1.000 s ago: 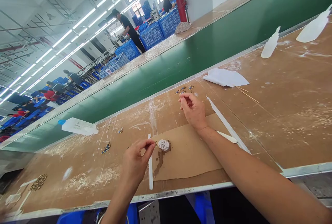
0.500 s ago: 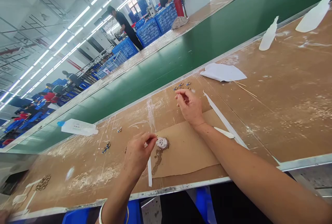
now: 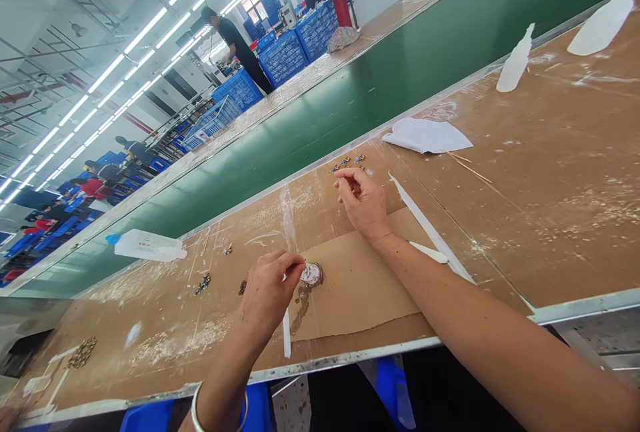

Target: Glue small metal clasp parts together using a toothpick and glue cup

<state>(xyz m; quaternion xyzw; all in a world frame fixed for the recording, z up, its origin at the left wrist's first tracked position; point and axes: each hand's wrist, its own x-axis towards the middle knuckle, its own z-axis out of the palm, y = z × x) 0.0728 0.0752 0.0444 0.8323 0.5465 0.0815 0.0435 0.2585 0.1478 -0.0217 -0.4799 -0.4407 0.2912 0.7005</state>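
Observation:
My left hand [image 3: 273, 284] pinches thumb and forefinger together at the edge of a small round dish of white paste [image 3: 313, 275]. Whatever sits between those fingertips is too small to make out. The dish rests on a flat cardboard sheet [image 3: 360, 292], beside a dark wet stain. Over the sheet's far edge, my right hand [image 3: 364, 204] is held with its fingers curled and the thumb against them; anything in that grip is hidden. Just beyond it lie several small blue and gold pieces [image 3: 345, 162]. A dark little cluster [image 3: 243, 287] shows partly behind my left hand.
A white plastic bottle [image 3: 149, 245] lies at the left, with small blue pieces [image 3: 203, 283] nearer me. White paper [image 3: 427, 135], thin sticks [image 3: 469, 167] and two pale bottles [image 3: 516, 62] are at the right. A green conveyor belt [image 3: 300, 140] runs behind the table.
My left fingertips have shifted slightly over the edge of the paste dish. My right hand keeps its curled pose by the blue and gold pieces. The whole view has moved a little.

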